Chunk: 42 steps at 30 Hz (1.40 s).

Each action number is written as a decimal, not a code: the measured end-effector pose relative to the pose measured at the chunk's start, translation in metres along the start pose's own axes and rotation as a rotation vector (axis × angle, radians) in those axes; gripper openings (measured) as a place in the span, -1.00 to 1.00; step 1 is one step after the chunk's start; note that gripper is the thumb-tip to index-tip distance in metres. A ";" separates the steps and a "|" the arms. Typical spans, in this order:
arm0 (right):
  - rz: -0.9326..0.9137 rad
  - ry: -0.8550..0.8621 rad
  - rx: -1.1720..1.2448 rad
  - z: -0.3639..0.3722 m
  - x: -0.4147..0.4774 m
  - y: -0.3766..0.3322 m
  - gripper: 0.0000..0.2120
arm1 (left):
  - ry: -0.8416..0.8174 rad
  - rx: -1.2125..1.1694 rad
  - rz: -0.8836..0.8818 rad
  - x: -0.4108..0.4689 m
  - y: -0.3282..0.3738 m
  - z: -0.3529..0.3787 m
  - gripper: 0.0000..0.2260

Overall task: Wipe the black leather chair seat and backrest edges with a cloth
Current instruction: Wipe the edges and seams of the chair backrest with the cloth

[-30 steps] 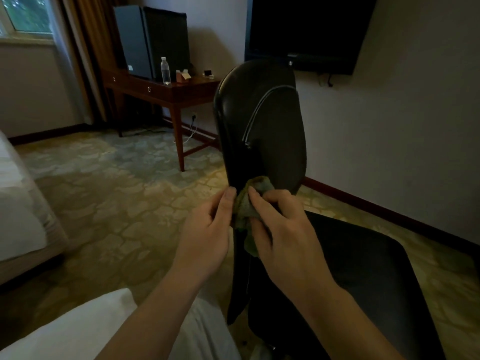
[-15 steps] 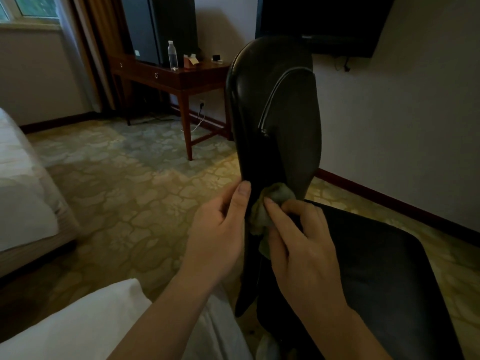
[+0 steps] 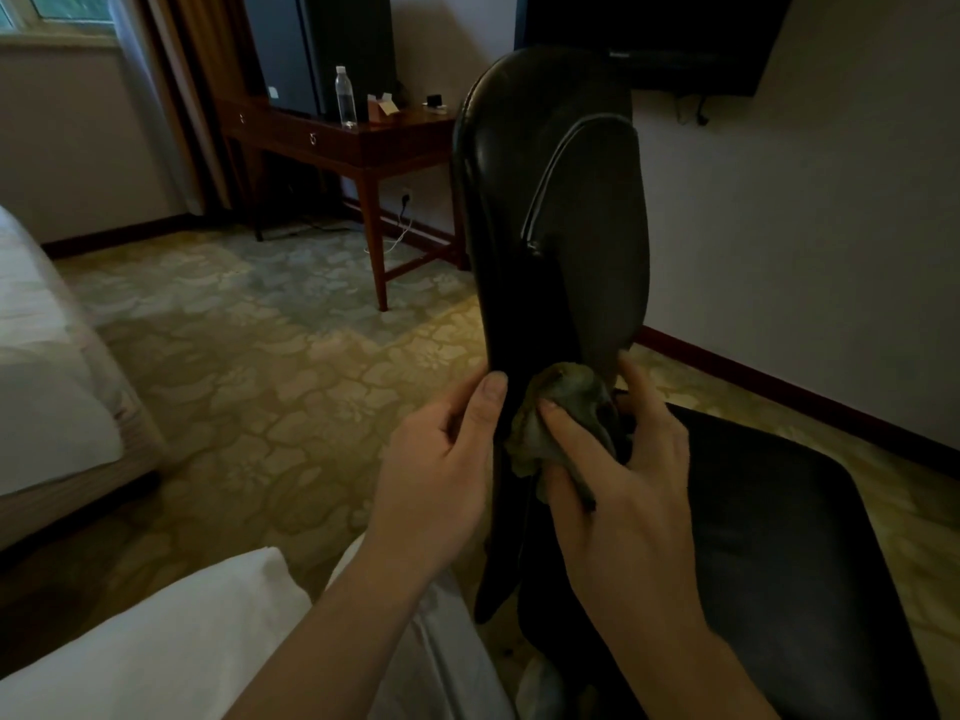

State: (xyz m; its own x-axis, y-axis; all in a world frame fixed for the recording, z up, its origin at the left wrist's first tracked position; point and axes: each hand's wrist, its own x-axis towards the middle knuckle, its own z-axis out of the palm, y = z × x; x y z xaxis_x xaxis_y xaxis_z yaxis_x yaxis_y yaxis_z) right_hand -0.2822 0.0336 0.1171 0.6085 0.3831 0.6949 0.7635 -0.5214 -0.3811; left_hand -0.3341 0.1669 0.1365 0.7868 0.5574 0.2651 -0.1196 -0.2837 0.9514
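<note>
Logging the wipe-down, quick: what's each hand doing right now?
Left hand: closed, gripping the backrest edge, thumb in front.
Right hand: closed on the cloth, pressing it against the backrest's lower part.

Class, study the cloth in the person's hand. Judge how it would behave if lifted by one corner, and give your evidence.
Probably floppy: the cloth bunches in folds under the right hand, and a tail droops below the thumb. Likely light for its size, since a few fingers alone hold it against the backrest.
</note>
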 end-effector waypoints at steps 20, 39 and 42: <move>-0.115 0.107 -0.039 -0.012 0.019 -0.005 -0.72 | -0.017 -0.029 -0.002 -0.002 -0.002 0.002 -0.50; -0.115 0.079 -0.022 -0.011 0.023 -0.008 -0.70 | -0.012 -0.065 0.003 -0.003 -0.005 0.001 -0.52; -0.107 0.022 -0.027 -0.007 0.012 -0.002 -0.73 | -0.003 -0.041 -0.008 -0.004 -0.003 0.000 -0.54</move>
State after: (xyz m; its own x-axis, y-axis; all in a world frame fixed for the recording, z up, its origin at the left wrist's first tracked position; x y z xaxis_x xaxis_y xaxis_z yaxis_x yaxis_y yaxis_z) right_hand -0.2777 0.0337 0.1308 0.5187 0.4212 0.7440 0.8176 -0.4987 -0.2877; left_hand -0.3366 0.1655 0.1330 0.7893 0.5575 0.2574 -0.1379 -0.2475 0.9590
